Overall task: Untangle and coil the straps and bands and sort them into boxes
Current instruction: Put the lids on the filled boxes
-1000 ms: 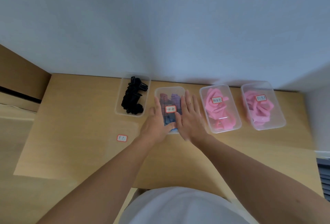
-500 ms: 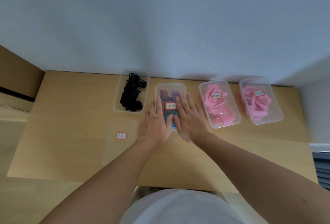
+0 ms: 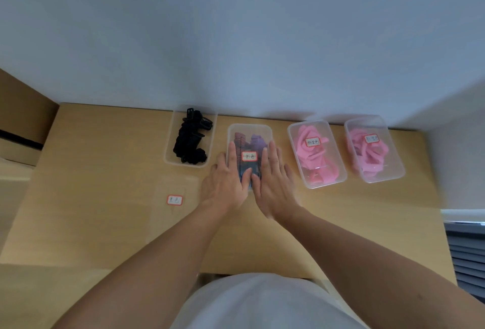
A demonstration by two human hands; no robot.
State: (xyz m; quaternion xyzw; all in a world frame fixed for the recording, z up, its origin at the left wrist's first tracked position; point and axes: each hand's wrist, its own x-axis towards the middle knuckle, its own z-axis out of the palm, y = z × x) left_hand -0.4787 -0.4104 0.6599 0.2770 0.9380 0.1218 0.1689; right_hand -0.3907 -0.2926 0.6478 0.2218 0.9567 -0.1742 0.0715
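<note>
Both hands lie flat, fingers straight, side by side on the lid of the box of mixed bands: the left hand on its left half, the right hand on its right, thumbs almost touching. Left of it an uncovered box holds black straps. A loose clear lid lies nearer on the table. Two lidded boxes of pink bands stand to the right

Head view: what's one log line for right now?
left hand: flat on mixed-band box lid | right hand: flat on same lid | black-strap box: uncovered
</note>
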